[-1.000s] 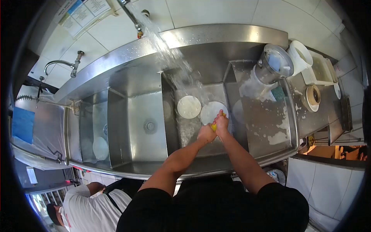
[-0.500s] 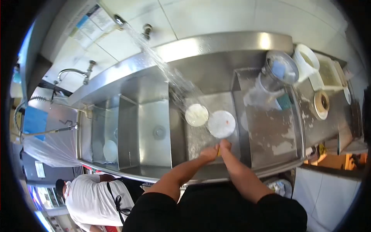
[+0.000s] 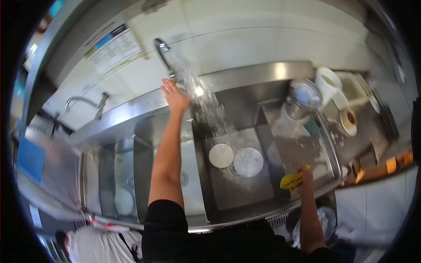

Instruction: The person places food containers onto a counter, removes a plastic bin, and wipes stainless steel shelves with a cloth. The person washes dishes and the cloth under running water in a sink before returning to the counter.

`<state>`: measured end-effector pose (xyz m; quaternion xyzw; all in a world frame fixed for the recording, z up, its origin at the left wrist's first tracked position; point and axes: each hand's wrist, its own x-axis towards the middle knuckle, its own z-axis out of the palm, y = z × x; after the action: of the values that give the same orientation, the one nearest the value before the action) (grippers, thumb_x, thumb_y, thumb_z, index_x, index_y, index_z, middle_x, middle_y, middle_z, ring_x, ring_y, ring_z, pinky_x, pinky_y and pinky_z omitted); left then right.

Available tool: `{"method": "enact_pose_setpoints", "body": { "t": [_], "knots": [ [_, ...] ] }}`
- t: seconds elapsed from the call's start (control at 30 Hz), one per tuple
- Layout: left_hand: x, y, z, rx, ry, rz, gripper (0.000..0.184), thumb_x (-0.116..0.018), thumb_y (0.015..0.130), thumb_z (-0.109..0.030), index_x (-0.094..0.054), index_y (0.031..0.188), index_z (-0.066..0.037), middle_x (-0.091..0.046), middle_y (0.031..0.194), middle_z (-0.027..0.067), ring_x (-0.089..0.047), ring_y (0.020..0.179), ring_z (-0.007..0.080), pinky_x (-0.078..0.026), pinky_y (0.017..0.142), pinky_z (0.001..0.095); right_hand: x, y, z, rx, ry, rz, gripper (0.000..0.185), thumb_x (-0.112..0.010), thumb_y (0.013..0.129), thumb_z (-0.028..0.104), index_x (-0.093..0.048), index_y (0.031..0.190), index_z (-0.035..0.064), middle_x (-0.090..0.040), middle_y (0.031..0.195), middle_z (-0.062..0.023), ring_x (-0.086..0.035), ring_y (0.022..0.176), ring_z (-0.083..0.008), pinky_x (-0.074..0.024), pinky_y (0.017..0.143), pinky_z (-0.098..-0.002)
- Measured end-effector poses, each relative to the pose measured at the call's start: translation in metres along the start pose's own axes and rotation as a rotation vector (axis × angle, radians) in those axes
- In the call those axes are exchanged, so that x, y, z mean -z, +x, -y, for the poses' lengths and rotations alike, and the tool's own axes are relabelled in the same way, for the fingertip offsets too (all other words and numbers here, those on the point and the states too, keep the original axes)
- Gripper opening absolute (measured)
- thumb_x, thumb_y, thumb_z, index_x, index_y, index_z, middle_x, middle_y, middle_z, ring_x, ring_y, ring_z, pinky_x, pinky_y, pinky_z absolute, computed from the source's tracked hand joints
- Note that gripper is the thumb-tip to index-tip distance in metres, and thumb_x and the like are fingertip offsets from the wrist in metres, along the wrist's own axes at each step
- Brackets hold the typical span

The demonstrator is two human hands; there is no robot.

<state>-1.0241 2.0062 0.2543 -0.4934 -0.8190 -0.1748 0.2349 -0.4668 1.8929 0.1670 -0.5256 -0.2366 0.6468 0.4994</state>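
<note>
My left hand (image 3: 176,98) reaches up to the wall, fingers stretched, by the base of a running faucet (image 3: 163,50). Whether it touches the faucet I cannot tell. Water (image 3: 210,103) sprays from the spout past this hand into a steel sink basin (image 3: 232,197). On the basin floor sit two round white dishes side by side, a cream-toned one (image 3: 221,155) and a whiter one (image 3: 248,162). Over the right-hand side of the sink, my right hand (image 3: 305,176) grips a crumpled yellow cloth (image 3: 291,180) with dark marks.
A metal pot (image 3: 303,94) with something blue inside and a green scouring pad (image 3: 311,128) are in the soapy right compartment. White containers (image 3: 328,83) and a tape-like roll (image 3: 348,120) stand beyond it. A white dish (image 3: 124,201) lies in the far-left basin. A person in white (image 3: 98,245) is at lower left.
My hands were together over the basin front. The left has gone up to the faucet; the right has moved right with the yellow cloth. My view has shifted.
</note>
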Motion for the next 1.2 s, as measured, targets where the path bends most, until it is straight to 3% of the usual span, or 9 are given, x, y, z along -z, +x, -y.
{"method": "enact_pose_setpoints", "body": {
  "t": [0.1, 0.17, 0.23, 0.3, 0.37, 0.5, 0.77, 1.0, 1.2],
  "knots": [
    [-0.065, 0.060, 0.042, -0.350, 0.105, 0.475, 0.056, -0.041, 0.080, -0.036, -0.043, 0.121, 0.002, -0.032, 0.131, 0.0259, -0.022, 0.124, 0.0414, -0.002, 0.101, 0.0576, 0.019, -0.051, 0.018, -0.083, 0.183, -0.312, 0.016, -0.056, 0.081, 0.021, -0.049, 0.074, 0.0094, -0.050, 0.063, -0.0034, -0.053, 0.058, -0.0180, -0.0467, 0.056, -0.0331],
    [-0.128, 0.064, 0.062, -0.214, -0.479, 0.185, 0.057, -0.043, 0.080, -0.048, -0.043, 0.125, -0.014, -0.037, 0.127, 0.0255, -0.028, 0.120, 0.0431, -0.013, 0.097, 0.0596, 0.040, -0.092, 0.022, -0.032, 0.348, -0.273, 0.013, -0.053, 0.082, 0.018, -0.049, 0.086, 0.0061, -0.054, 0.071, -0.0083, -0.055, 0.064, -0.0219, -0.0469, 0.061, -0.0352],
    [-0.132, 0.009, 0.061, -0.662, 0.365, -0.411, 0.058, -0.048, 0.084, -0.038, -0.038, 0.124, 0.002, -0.042, 0.121, 0.0256, -0.038, 0.111, 0.0436, -0.024, 0.095, 0.0553, 0.069, -0.131, 0.019, -0.036, 0.442, -0.324, 0.015, -0.049, 0.084, 0.019, -0.050, 0.088, 0.0047, -0.056, 0.074, -0.0094, -0.056, 0.067, -0.0240, -0.0474, 0.064, -0.0378],
    [-0.137, -0.077, 0.037, -0.284, -0.056, -0.350, 0.057, -0.049, 0.085, -0.038, -0.041, 0.119, 0.007, -0.046, 0.116, 0.0255, -0.046, 0.106, 0.0342, -0.036, 0.092, 0.0406, 0.117, -0.163, -0.007, -0.096, 0.598, -0.430, 0.021, -0.045, 0.085, 0.022, -0.052, 0.092, 0.0029, -0.058, 0.082, -0.0119, -0.058, 0.072, -0.0252, -0.0487, 0.070, -0.0392],
    [-0.062, -0.167, -0.024, 0.086, -0.860, -0.011, 0.050, -0.052, 0.085, -0.030, -0.044, 0.116, 0.008, -0.049, 0.113, 0.0241, -0.046, 0.106, 0.0344, -0.037, 0.090, 0.0417, 0.159, -0.207, -0.053, -0.168, 0.764, -0.491, 0.029, -0.038, 0.087, 0.024, -0.051, 0.096, -0.0006, -0.058, 0.089, -0.0142, -0.059, 0.078, -0.0262, -0.0488, 0.072, -0.0407],
    [-0.040, -0.308, -0.086, 0.006, -0.798, 0.073, 0.035, -0.055, 0.082, -0.021, -0.052, 0.110, 0.001, -0.053, 0.106, 0.0175, -0.049, 0.098, 0.0325, -0.039, 0.085, 0.0410, 0.207, -0.318, -0.156, -0.334, 0.638, -0.968, 0.031, -0.038, 0.085, 0.027, -0.053, 0.093, 0.0011, -0.061, 0.087, -0.0127, -0.061, 0.079, -0.0259, -0.0495, 0.070, -0.0435],
    [0.109, -0.367, -0.267, -0.601, -1.708, 0.915, 0.024, -0.041, 0.091, -0.014, -0.049, 0.108, 0.002, -0.048, 0.101, 0.0105, -0.048, 0.082, 0.0176, -0.040, 0.073, 0.0284, 0.191, -0.552, -0.322, -0.115, 0.974, -1.477, 0.030, -0.041, 0.084, 0.030, -0.054, 0.089, 0.0041, -0.061, 0.082, -0.0107, -0.061, 0.072, -0.0277, -0.0489, 0.065, -0.0466],
    [0.206, -0.492, -0.350, -1.066, -1.632, 1.516, 0.022, -0.041, 0.091, -0.017, -0.055, 0.094, 0.000, -0.052, 0.074, 0.0035, -0.045, 0.065, 0.0103, -0.040, 0.060, 0.0235, 0.114, -0.697, -0.440, 0.368, 1.304, -1.786, 0.030, -0.039, 0.086, 0.030, -0.053, 0.094, 0.0042, -0.061, 0.087, -0.0120, -0.062, 0.074, -0.0260, -0.0507, 0.066, -0.0428],
    [0.343, -0.659, -0.297, -1.606, -1.329, 2.094, 0.028, -0.042, 0.091, -0.024, -0.057, 0.093, 0.000, -0.054, 0.074, 0.0031, -0.051, 0.066, 0.0093, -0.044, 0.063, 0.0227, 0.038, -0.768, -0.527, -0.293, 1.163, -2.357, 0.030, -0.051, 0.079, 0.024, -0.059, 0.091, -0.0030, -0.062, 0.089, -0.0164, -0.062, 0.079, -0.0274, -0.0495, 0.068, -0.0398]
  ]
}}
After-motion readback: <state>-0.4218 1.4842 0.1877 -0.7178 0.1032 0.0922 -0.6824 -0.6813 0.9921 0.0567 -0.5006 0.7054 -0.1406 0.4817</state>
